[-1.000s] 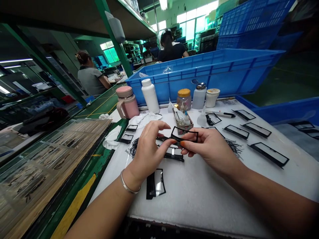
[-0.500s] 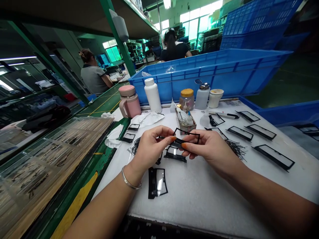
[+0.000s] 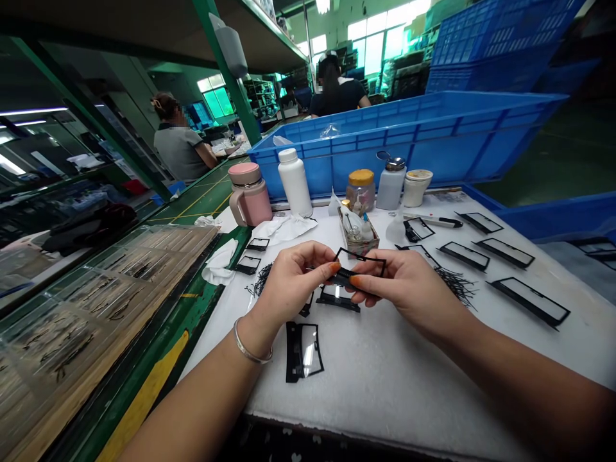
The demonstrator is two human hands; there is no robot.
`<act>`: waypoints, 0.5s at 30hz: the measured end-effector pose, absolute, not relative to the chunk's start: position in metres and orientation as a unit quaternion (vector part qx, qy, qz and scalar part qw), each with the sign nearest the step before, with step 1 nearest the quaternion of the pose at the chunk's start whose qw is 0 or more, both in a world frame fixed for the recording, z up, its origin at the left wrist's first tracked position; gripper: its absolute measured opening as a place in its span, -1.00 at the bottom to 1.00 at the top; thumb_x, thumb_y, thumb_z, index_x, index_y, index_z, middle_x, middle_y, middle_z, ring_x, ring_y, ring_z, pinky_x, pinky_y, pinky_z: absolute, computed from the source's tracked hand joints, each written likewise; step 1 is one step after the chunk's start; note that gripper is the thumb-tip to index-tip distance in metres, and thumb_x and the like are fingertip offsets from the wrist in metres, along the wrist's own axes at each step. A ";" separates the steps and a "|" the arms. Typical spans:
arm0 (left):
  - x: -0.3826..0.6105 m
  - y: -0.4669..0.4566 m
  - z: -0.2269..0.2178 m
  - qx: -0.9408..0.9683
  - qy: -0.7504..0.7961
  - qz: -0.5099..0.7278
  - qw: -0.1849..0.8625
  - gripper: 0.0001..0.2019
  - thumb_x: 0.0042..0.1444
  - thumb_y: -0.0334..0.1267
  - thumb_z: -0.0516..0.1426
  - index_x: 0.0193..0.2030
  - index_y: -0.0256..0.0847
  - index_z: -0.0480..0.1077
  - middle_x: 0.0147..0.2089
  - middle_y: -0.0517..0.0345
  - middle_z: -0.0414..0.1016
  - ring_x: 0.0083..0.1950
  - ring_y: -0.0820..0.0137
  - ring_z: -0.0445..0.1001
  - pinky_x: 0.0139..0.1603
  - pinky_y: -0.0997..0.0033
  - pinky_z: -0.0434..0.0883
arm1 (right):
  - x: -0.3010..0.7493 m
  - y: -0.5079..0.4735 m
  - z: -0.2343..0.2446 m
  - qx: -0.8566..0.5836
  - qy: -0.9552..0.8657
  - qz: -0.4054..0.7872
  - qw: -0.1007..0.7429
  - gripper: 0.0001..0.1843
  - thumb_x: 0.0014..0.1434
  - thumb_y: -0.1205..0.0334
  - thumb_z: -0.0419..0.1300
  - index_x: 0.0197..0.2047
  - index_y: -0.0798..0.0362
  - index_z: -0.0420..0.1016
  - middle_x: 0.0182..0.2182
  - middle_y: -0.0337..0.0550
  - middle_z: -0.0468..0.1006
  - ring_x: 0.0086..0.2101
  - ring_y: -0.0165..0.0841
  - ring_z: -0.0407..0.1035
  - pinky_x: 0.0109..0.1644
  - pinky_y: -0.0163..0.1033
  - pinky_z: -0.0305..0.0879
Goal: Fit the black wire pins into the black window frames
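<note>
Both my hands meet above a white padded bench top (image 3: 399,378). My left hand (image 3: 293,282) and my right hand (image 3: 399,282) pinch a thin black rectangular frame (image 3: 360,263) between thumbs and fingertips, at its lower edge. A black film piece with a clear window (image 3: 338,299) lies just below my fingertips, partly hidden by them. Nearer me lies another black-edged clear piece (image 3: 304,351). Tangled thin black strips (image 3: 262,280) sit beside my left hand, and a similar tangle (image 3: 455,285) lies beside my right hand.
Several black-edged panels (image 3: 529,301) lie on the right of the bench. A blue plastic crate (image 3: 409,138) stands behind a white bottle (image 3: 294,183), pink mug (image 3: 250,196) and pump dispenser (image 3: 391,184). Co-workers (image 3: 178,144) sit farther off.
My left hand has moved right and now pinches the black frame with my right hand. Both hands sit closer together, and the view has shifted slightly.
</note>
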State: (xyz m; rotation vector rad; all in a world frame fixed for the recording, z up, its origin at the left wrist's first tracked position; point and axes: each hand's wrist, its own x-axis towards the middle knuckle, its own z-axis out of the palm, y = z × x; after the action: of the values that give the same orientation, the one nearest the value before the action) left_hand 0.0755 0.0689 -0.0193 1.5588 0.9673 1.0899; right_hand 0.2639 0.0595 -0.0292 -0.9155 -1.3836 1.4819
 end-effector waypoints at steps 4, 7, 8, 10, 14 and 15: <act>0.074 0.071 -0.021 0.632 0.391 0.445 0.500 -0.87 0.11 -0.30 0.25 -0.29 -0.33 0.43 -0.36 0.15 0.44 -0.37 0.52 0.42 -0.39 0.62 0.39 | 0.265 0.060 -0.030 -0.370 -0.555 0.598 0.445 -0.83 0.11 0.29 0.36 -0.28 0.19 0.49 -0.38 -0.14 0.52 -0.43 -0.30 0.53 -0.47 -0.40 0.38; 0.072 0.072 -0.022 0.622 0.392 0.448 0.509 -0.87 0.10 -0.31 0.25 -0.30 -0.34 0.42 -0.39 0.17 0.42 -0.39 0.51 0.42 -0.38 0.60 0.41 | 0.265 0.060 -0.029 -0.377 -0.555 0.600 0.435 -0.83 0.12 0.31 0.35 -0.23 0.19 0.50 -0.35 -0.12 0.55 -0.40 -0.30 0.53 -0.45 -0.41 0.39; 0.072 0.073 -0.022 0.617 0.395 0.450 0.510 -0.86 0.10 -0.30 0.26 -0.30 -0.34 0.41 -0.40 0.17 0.42 -0.40 0.51 0.42 -0.38 0.58 0.42 | 0.265 0.060 -0.029 -0.381 -0.556 0.601 0.430 -0.82 0.12 0.32 0.34 -0.21 0.19 0.50 -0.36 -0.11 0.56 -0.38 -0.30 0.54 -0.43 -0.41 0.40; 0.072 0.073 -0.022 0.611 0.403 0.452 0.510 -0.84 0.09 -0.29 0.26 -0.30 -0.34 0.41 -0.40 0.17 0.42 -0.40 0.50 0.43 -0.38 0.57 0.43 | 0.265 0.060 -0.028 -0.389 -0.555 0.602 0.422 -0.81 0.13 0.33 0.33 -0.18 0.19 0.50 -0.38 -0.10 0.58 -0.37 -0.30 0.54 -0.41 -0.41 0.41; 0.073 0.072 -0.021 0.615 0.406 0.450 0.505 -0.84 0.08 -0.28 0.27 -0.30 -0.33 0.42 -0.40 0.17 0.43 -0.41 0.51 0.42 -0.41 0.59 0.39 | 0.264 0.060 -0.029 -0.397 -0.550 0.599 0.426 -0.81 0.12 0.31 0.33 -0.20 0.20 0.50 -0.37 -0.08 0.58 -0.38 -0.29 0.54 -0.42 -0.40 0.41; 0.074 0.071 -0.021 0.615 0.404 0.451 0.505 -0.84 0.08 -0.29 0.27 -0.30 -0.33 0.42 -0.40 0.17 0.43 -0.40 0.51 0.42 -0.41 0.60 0.38 | 0.264 0.061 -0.030 -0.396 -0.550 0.597 0.428 -0.81 0.11 0.31 0.32 -0.20 0.20 0.50 -0.35 -0.08 0.58 -0.38 -0.29 0.54 -0.43 -0.40 0.41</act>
State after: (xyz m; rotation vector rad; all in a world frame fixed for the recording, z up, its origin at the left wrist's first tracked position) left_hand 0.0735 0.0714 -0.0210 1.4849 0.9740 1.0877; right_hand 0.2641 0.0606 -0.0296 -0.9898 -1.3746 1.4906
